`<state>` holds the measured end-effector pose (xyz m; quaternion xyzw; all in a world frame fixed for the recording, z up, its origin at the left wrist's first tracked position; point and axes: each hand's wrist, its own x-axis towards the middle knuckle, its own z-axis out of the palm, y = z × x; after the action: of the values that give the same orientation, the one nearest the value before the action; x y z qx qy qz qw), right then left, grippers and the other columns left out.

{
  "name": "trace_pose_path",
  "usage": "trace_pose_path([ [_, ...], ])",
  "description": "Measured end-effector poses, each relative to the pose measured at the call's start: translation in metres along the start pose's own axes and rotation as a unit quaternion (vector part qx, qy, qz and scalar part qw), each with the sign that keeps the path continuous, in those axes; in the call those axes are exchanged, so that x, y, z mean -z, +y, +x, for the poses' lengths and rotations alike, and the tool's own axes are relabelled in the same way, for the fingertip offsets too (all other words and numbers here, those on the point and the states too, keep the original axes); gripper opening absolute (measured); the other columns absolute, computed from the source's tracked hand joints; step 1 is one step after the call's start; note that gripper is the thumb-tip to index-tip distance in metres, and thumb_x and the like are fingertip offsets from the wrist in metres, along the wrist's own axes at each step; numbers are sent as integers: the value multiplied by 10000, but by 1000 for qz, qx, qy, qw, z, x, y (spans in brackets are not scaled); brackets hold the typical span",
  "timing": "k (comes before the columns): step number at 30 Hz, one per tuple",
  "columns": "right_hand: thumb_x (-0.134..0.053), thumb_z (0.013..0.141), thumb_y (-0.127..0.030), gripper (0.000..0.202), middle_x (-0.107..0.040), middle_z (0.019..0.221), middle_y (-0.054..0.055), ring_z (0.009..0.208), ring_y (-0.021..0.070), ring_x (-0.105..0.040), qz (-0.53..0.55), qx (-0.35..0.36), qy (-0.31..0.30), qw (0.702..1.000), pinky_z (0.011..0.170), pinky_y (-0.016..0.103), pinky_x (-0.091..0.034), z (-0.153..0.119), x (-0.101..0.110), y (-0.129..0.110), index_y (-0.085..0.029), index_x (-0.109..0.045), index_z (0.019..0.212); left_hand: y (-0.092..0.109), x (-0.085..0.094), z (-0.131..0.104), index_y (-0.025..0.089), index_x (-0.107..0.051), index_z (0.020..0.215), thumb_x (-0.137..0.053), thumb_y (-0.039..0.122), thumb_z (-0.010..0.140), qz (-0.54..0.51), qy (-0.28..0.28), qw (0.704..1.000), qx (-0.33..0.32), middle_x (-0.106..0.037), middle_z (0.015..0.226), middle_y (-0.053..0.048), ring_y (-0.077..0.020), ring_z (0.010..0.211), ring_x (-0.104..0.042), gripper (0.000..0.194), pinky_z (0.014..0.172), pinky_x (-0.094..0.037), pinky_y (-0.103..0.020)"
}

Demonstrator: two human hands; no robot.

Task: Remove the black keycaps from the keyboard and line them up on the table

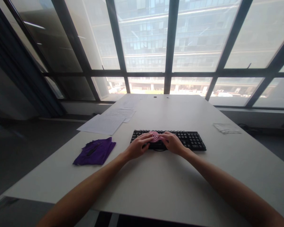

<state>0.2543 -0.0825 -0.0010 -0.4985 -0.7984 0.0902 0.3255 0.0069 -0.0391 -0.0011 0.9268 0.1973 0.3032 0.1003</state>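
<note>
Clamped between left hand (140, 145) and right hand (173, 143), a round, pink, seemingly plastic spiral disc (154, 136) sat over the left half of a black plastic keyboard (191, 140), a two-handed holding step, I judged, its next move calling for steadiness.

On a white desk (161, 183), the left hand (138, 147) and right hand (173, 143) hold 1 pink spiral-patterned disc (154, 136) over 1 black keyboard (194, 141); 1 purple cloth (97, 157) lies to the left, near white sheets (103, 124).
</note>
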Motion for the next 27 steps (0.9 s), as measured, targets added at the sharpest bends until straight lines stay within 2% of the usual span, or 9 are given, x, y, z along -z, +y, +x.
trace_pose_path([
  [9,-455,989,-197,324,-657,987,72,929,176,-587,-32,22,64,997,868,296,-472,-7,-11,14,-231,-675,1225,-4,-7,2,280,-427,1483,-499,94,912,21,5,1000,3,-441,1525,-65,-248,1435,-375,605,1177,-378,-496],
  [18,-417,978,-137,362,-630,922,45,854,152,-570,-67,-10,33,997,819,250,-449,-2,-10,8,-257,-706,1161,2,-20,9,247,-383,1505,-562,233,926,63,-13,997,35,-377,1563,-93,-286,1464,-312,606,1192,-328,-531],
  [22,-418,977,-143,356,-634,917,45,842,153,-575,-49,-10,43,998,808,249,-448,-1,-11,8,-245,-715,1144,5,-15,13,232,-418,1486,-552,291,943,61,-19,997,42,-411,1542,-107,-287,1447,-347,562,1185,-340,-521],
  [27,-431,972,-155,343,-643,921,59,861,168,-580,-55,-32,81,995,825,268,-449,4,-13,8,-226,-710,1158,0,-16,31,236,-521,1403,-493,259,965,60,6,997,45,-506,1471,-94,-269,1384,-445,440,1165,-370,-519],
])
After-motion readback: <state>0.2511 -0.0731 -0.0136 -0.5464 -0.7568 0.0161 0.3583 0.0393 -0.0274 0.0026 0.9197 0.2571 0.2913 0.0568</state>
